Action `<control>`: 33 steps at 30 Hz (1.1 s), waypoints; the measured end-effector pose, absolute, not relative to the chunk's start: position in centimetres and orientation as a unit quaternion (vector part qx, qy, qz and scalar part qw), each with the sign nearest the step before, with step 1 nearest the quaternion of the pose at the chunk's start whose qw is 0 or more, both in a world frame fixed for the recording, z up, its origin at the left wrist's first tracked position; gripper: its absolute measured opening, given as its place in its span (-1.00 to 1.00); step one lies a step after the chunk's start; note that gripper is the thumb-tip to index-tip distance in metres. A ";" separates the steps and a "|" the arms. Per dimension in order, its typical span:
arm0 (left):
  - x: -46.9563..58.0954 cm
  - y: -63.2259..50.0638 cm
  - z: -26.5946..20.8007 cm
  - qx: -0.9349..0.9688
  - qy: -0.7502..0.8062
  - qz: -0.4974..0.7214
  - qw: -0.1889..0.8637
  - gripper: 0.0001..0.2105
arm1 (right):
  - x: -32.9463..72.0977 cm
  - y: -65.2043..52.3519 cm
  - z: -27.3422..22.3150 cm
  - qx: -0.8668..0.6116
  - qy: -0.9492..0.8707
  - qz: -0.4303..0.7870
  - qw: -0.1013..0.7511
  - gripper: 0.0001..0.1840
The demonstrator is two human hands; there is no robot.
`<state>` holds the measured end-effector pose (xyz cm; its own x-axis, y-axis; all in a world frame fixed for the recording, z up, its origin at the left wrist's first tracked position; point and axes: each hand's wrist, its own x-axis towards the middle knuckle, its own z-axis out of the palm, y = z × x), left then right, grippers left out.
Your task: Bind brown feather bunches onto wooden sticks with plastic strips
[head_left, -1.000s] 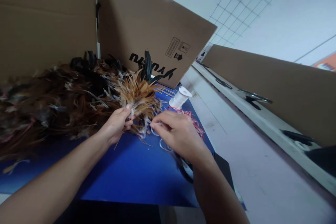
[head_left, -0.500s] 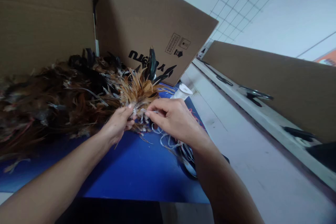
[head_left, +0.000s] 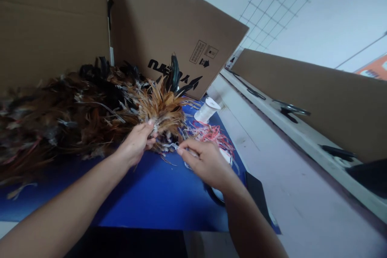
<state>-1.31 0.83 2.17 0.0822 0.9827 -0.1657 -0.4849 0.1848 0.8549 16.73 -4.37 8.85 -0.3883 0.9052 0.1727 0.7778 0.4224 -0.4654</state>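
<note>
My left hand (head_left: 139, 140) is closed around the base of a feather bunch (head_left: 161, 107), whose brown and dark green feathers fan upward. Thumb and fingers of my right hand (head_left: 203, 160) pinch a whitish ribbon-like strip (head_left: 173, 145) just right of the bunch's base. Whether the strip is joined to the bunch I cannot tell. Left of the bunch lies a large heap of brown and black feathers (head_left: 72, 113). Behind my right hand are red and white strips (head_left: 213, 134) and a white spool (head_left: 207, 109).
A blue tabletop (head_left: 157, 197) lies under everything. Cardboard panels (head_left: 169, 20) stand at the back and left. A dark flat object (head_left: 256, 191) lies at the right edge, partly behind my right arm. Farther right is another brown panel (head_left: 302, 76) with a pale edge.
My right hand has moved right and down, away from the feather bunch, with the strip in its fingers. The red strips and spool are more visible. My left hand keeps its place.
</note>
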 end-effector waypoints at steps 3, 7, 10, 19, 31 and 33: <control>-1.2 0.9 1.8 0.319 0.388 0.556 0.662 -0.64 | 17.0 -3.9 6.5 -0.560 -0.787 0.159 0.203 -0.81; -1.1 1.0 1.3 0.325 0.392 0.550 0.662 -0.68 | 16.7 -3.1 5.3 -0.586 -0.752 0.145 0.265 -0.78; -0.9 1.0 1.0 0.328 0.396 0.546 0.661 -0.69 | 16.2 -2.8 4.9 -0.581 -0.737 0.153 0.310 -0.79; -0.7 0.8 0.6 0.365 0.372 0.524 0.673 -0.66 | 15.0 -2.9 5.0 -0.536 -0.761 0.123 0.345 -0.81; -0.5 0.6 0.6 0.397 0.410 0.513 0.641 -0.60 | 13.9 -2.1 10.7 -0.476 -0.820 0.141 0.285 -0.83; -0.6 0.7 0.7 0.388 0.399 0.520 0.648 -0.61 | 14.2 -2.5 11.9 -0.469 -0.807 0.205 0.296 -0.84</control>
